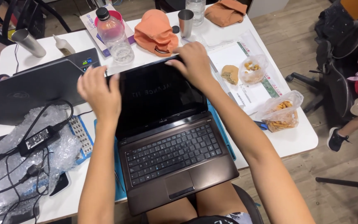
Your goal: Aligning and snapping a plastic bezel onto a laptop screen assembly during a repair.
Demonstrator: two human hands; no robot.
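We see a brown laptop [168, 145] open at the near edge of the white worktop [295, 139], its front hanging over the person's lap, its dark screen tilted back. The left hand [99, 93] grips the far left corner of the lid, fingers [88, 75] curled over the top edge. The right hand [193, 62] grips the far right corner the same way, fingers bent over the rim.

Just beyond the lid an orange cap [156, 32] lies close to the right hand, with a clear plastic bottle [114, 37] to its left and a steel cup [185, 21] to its right. A second, closed dark laptop [34, 89] lies to the left, just beside the left hand. Near left, a black power adapter [40, 139] and its cables rest on bubble wrap [5, 174]. To the right, a bitten cookie [230, 74] and two plastic bags of snacks [280, 112] lie on paper sheets, apart from the open laptop. A blue mat [224, 132] shows under the laptop's sides.
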